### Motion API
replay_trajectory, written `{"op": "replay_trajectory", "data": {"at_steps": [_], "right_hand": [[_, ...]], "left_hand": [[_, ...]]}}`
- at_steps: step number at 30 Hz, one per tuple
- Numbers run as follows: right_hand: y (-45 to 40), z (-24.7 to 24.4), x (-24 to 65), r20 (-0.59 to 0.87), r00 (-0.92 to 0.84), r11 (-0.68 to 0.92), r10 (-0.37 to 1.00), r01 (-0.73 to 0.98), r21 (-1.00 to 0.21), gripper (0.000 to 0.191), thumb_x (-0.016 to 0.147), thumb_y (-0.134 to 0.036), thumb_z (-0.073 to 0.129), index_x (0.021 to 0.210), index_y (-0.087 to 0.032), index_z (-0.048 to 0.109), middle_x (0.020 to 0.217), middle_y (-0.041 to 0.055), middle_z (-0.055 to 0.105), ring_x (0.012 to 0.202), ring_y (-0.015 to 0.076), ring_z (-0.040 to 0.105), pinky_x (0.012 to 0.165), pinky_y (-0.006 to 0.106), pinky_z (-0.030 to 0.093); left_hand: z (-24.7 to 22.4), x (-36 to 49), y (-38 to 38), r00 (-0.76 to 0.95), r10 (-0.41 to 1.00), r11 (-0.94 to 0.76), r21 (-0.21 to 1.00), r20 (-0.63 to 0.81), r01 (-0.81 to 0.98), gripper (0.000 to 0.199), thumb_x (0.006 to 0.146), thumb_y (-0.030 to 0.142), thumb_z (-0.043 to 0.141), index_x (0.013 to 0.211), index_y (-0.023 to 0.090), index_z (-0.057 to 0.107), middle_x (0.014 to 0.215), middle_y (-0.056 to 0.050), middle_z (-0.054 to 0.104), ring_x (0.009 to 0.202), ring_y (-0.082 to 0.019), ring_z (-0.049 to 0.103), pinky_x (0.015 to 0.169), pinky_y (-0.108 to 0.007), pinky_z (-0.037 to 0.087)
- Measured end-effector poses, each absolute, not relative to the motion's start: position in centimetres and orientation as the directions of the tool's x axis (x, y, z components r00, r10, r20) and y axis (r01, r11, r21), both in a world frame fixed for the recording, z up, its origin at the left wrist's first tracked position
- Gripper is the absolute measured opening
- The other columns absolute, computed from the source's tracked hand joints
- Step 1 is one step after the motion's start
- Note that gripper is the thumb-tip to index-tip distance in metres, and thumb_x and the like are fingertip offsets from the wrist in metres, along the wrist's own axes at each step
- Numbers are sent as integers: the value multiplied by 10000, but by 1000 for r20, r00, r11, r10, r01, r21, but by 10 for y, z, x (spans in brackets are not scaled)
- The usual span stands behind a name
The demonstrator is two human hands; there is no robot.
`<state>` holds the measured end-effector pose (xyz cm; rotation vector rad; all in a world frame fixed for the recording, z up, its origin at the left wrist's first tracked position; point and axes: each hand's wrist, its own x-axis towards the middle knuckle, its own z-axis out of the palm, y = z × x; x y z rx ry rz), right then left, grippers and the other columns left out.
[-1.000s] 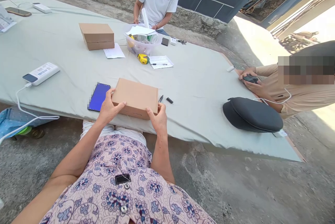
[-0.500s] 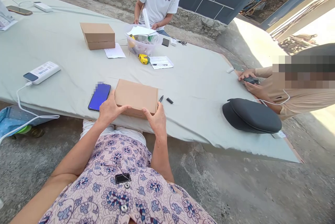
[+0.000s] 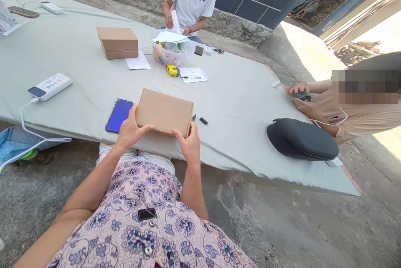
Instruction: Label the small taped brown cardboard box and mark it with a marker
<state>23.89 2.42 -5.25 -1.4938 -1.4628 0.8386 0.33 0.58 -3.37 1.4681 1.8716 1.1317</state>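
A closed brown cardboard box [image 3: 165,111] is held between my two hands near the table's front edge, its top face showing and tilted a little. My left hand [image 3: 130,129] grips its left end, thumb along the near side. On the right end, my right hand [image 3: 189,140] has its thumb at the near side and fingers round the corner. Just left of the box lies a phone [image 3: 119,115] with a blue screen. A black marker [image 3: 194,117], partly hidden by the box and my right hand, lies beside its cap [image 3: 203,121].
On the cloth-covered table [image 3: 238,92] are stacked boxes [image 3: 119,43], a plastic basket [image 3: 171,51], a yellow tape measure [image 3: 172,70], a power bank [image 3: 50,87] with a cable and a black case [image 3: 302,138]. One person stands across; another sits at right.
The box has been lifted and turned slightly between my hands. Across the table, the person's hand has moved up onto a clear roll. The person at right has shifted their fingers on a dark object.
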Motion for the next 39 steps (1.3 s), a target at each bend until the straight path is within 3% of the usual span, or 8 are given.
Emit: {"op": "replay_trajectory", "data": {"at_steps": [3,6,9,16,23,26,31,39], "right_hand": [[26,-55,241,127,130,72,983,361,-930,576,812,-560,724,1266,-245,560,1272,105,714,1145,287,674,1001,446,534],[28,-59,245,166,204,89,965,343,-935,407,816,-589,683,993,-238,578,1126,90,731,1044,252,680,985,435,547],[31,-61,247,193,250,108,949,318,-942,420,825,-641,637,879,-236,544,1079,99,717,991,237,676,936,415,566],[29,-59,248,251,217,193,943,258,-947,792,858,-711,604,1456,-211,462,1101,122,735,986,235,711,869,377,581],[23,-53,248,289,192,207,938,359,-910,639,923,-709,507,1336,-224,560,974,72,727,870,200,682,739,317,538],[22,-51,248,279,193,196,941,361,-912,592,932,-678,509,1309,-223,552,930,56,714,831,192,666,721,312,525],[21,-52,246,267,168,192,949,364,-911,583,923,-657,537,1323,-234,506,936,45,704,800,190,665,731,323,530],[23,-65,223,308,286,129,907,507,-852,882,725,-690,764,1400,-240,417,1416,185,591,1228,339,627,955,459,544]], "left_hand": [[-37,0,7,-306,947,59,887,95,458,762,724,490,794,1369,241,475,1411,-123,657,1229,-359,668,1002,-461,534],[-46,-6,12,-302,950,24,942,84,335,506,777,465,711,1179,239,504,1235,-97,738,1150,-303,703,998,-458,542],[-56,-12,18,-243,962,-72,971,128,229,451,772,441,690,1112,227,486,1180,-106,737,1113,-274,711,981,-443,553],[-63,-14,20,-93,966,-200,927,241,318,914,766,338,713,1576,250,301,1533,-177,493,1304,-291,591,1086,-455,506],[-50,-6,14,-199,964,-93,921,179,378,770,886,686,567,1471,196,465,1388,-170,598,1240,-315,598,1020,-453,524],[-46,-2,13,-262,953,-34,911,154,410,689,907,706,496,1369,197,528,1294,-144,644,1134,-289,629,961,-422,536],[-46,1,15,-285,945,-27,907,160,419,641,891,666,519,1323,193,534,1271,-148,654,1198,-314,610,1045,-462,484],[-39,18,13,-415,905,102,897,96,430,760,718,584,785,1314,195,518,1326,-160,622,1252,-370,594,1038,-495,486]]}}
